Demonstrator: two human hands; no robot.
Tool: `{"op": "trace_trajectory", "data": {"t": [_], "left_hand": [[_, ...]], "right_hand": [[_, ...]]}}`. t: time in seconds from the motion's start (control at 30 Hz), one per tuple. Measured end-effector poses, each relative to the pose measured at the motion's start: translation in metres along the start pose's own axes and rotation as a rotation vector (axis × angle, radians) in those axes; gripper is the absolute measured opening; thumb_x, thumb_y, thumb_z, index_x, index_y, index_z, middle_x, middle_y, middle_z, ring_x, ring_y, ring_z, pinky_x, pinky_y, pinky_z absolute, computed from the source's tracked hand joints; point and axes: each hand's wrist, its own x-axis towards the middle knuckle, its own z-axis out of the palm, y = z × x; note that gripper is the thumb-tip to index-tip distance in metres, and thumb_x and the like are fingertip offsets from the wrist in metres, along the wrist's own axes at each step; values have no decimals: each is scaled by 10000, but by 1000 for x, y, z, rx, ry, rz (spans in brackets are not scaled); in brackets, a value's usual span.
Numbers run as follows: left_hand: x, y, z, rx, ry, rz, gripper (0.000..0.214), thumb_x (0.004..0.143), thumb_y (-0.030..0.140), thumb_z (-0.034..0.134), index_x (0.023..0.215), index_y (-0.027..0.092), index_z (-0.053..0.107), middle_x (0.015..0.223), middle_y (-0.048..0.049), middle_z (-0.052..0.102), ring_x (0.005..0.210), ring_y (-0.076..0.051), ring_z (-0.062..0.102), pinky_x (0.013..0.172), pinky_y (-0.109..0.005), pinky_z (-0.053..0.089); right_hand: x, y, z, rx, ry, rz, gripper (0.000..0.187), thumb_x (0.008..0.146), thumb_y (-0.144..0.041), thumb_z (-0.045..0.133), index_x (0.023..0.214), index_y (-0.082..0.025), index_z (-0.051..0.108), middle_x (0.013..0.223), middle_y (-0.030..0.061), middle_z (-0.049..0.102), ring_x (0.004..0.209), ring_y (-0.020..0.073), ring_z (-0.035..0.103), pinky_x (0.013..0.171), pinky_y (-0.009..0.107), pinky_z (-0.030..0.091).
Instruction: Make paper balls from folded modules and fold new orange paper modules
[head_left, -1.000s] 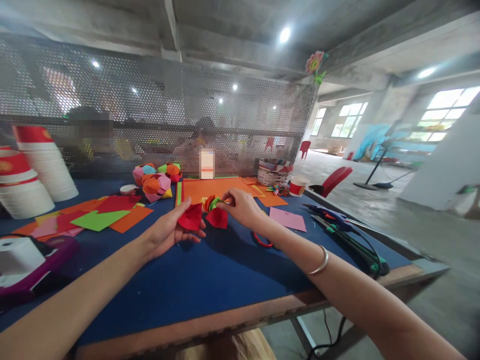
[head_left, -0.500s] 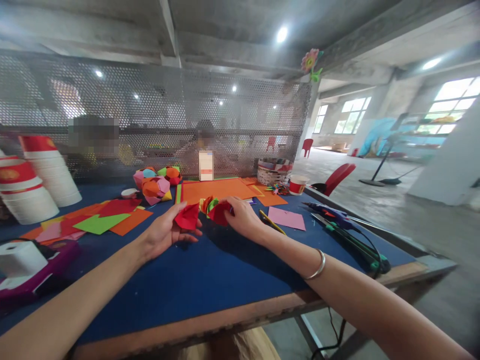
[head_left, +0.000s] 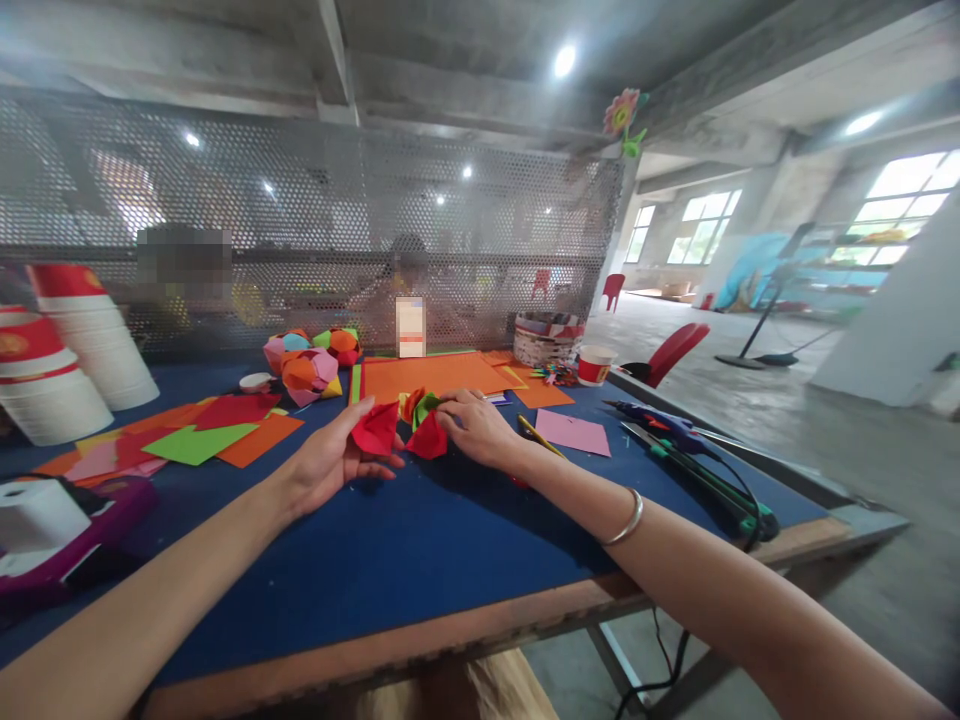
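My left hand (head_left: 326, 460) holds a red folded paper piece (head_left: 376, 430) between its thumb and fingers; the lower fingers extend beneath it. Close beside it, my right hand (head_left: 484, 428), with a silver bangle on the wrist, pinches a multicoloured folded paper piece (head_left: 426, 438) with red, green and orange parts. Its fingertips are at the green part, and the red flap hangs down toward me. Whether the two pieces are joined behind the red folds I cannot tell. Both hands are above the blue tabletop (head_left: 300, 590).
Folded paper balls (head_left: 310, 376), loose coloured sheets (head_left: 199, 443) and stacked paper cups (head_left: 105, 340) lie left. Orange sheets (head_left: 435, 376) and a woven basket (head_left: 547, 340) are behind. A pink sheet (head_left: 574, 432), glue gun (head_left: 660, 425) and green-handled paper cutter (head_left: 694, 485) lie right.
My right hand has moved its grip from the red part toward the green part, with its fingers higher. More of the red flap shows. My left hand has hardly moved.
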Motion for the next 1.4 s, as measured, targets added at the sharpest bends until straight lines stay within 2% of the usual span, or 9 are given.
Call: {"op": "trace_trajectory", "data": {"t": [0.1, 0.3, 0.4, 0.5, 0.6, 0.77, 1.0, 1.17, 1.4], "left_hand": [[-2, 1, 2, 10, 23, 7, 376, 1059, 315, 387, 929, 105, 670, 732, -109, 748, 586, -210, 728, 535, -304, 598], [-5, 1, 4, 55, 36, 22, 340, 1034, 313, 454, 883, 118, 687, 758, -89, 747, 609, -189, 724, 543, -287, 595], [-3, -2, 2, 78, 3, 35, 252, 962, 363, 596, 927, 136, 699, 821, -77, 758, 670, -183, 730, 580, -282, 601], [1, -7, -1, 186, -5, 115, 364, 792, 457, 782, 978, 160, 685, 837, -51, 750, 712, -181, 715, 593, -275, 588], [6, -12, -3, 376, 28, 288, 561, 630, 514, 871, 1031, 179, 669, 942, -53, 755, 784, -198, 710, 662, -310, 589], [7, -17, -5, 616, 46, 499, 578, 697, 577, 799, 1099, 180, 677, 1126, -97, 746, 920, -229, 714, 841, -374, 574], [-1, -15, 1, 621, 20, 441, 586, 743, 587, 761, 1160, 182, 689, 961, -74, 762, 669, -203, 676, 520, -286, 520], [-9, -12, 8, 542, 51, 481, 437, 692, 418, 859, 1056, 194, 769, 919, -64, 768, 651, -190, 649, 507, -263, 519], [-8, -11, 10, 387, 57, 373, 447, 615, 310, 915, 1019, 196, 763, 935, -50, 770, 657, -177, 642, 521, -263, 520]], "right_hand": [[1, 2, 0, 15, 49, -19, 172, 975, -137, 582, 897, -154, 734, 1069, 100, 740, 1020, 196, 663, 993, 383, 467], [-7, 2, -10, 69, 293, -46, 128, 902, -105, 573, 988, -171, 640, 1038, 89, 677, 962, 203, 650, 862, 340, 513], [-12, -2, -6, 147, 388, -153, 238, 841, -62, 545, 1035, -192, 589, 1008, 69, 668, 885, 191, 648, 783, 314, 527], [-15, -6, -1, 184, 427, -245, 388, 825, -35, 531, 1180, -188, 550, 1026, 66, 666, 893, 187, 645, 798, 319, 536], [-17, -8, -4, 163, 426, -317, 336, 850, -13, 523, 1115, -204, 603, 1007, 56, 643, 920, 184, 641, 811, 310, 537], [-19, -5, -13, 78, 417, -285, 253, 838, -2, 561, 965, -212, 618, 999, 46, 617, 898, 182, 635, 782, 297, 538], [-19, -5, -11, 49, 305, -176, 234, 847, -73, 542, 1028, -221, 532, 1048, 65, 689, 936, 209, 671, 785, 312, 521], [-21, -10, -12, 22, 238, -135, 314, 849, -73, 524, 1128, -212, 558, 1076, 65, 699, 938, 207, 674, 822, 319, 527], [-24, -12, -15, -66, 271, -300, 398, 911, -67, 521, 1256, -213, 653, 1146, 102, 631, 1005, 212, 641, 839, 327, 560]]}}
